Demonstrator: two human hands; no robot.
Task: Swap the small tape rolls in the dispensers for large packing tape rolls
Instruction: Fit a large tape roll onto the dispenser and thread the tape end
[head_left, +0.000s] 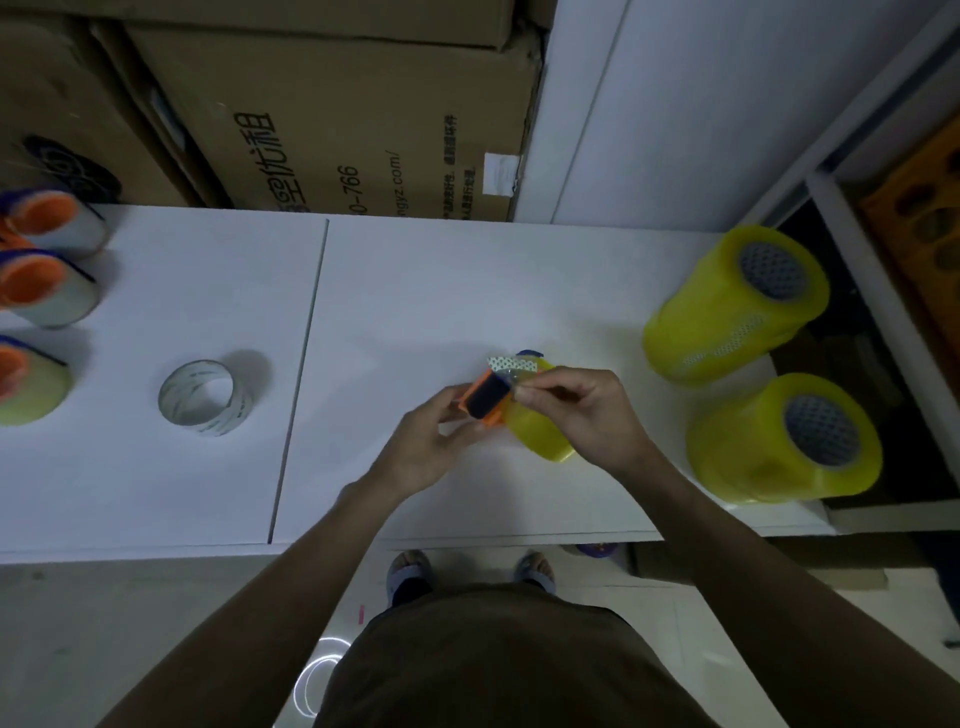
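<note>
Two hands at work over the middle of the white bench (415, 291): left hand (431, 447) curled round the orange dispenser (485, 400), right hand (582, 410) pinching the tape end at its top, fingers bent. Fitted in that dispenser, a yellow large tape roll (540, 436), held just above the bench surface.

Two stacks of yellow packing tape (727, 306) at the right edge, far one and near one (779, 441), each with a grey honeycomb core; number of rolls per stack impossible to tell. One small clear tape roll (205, 397) lying alone on the left half of the bench. Three more orange dispensers with rolls at the far left edge: far (52, 221), middle (44, 288) and near (28, 382), the last cut off by the frame.

Beyond the bench, stacked cardboard boxes (332, 119), printed sideways with Chinese characters, the digits "0-766" and part of a web address ending "ngyz.com/". One small white label (500, 174) on the box, unreadable.
</note>
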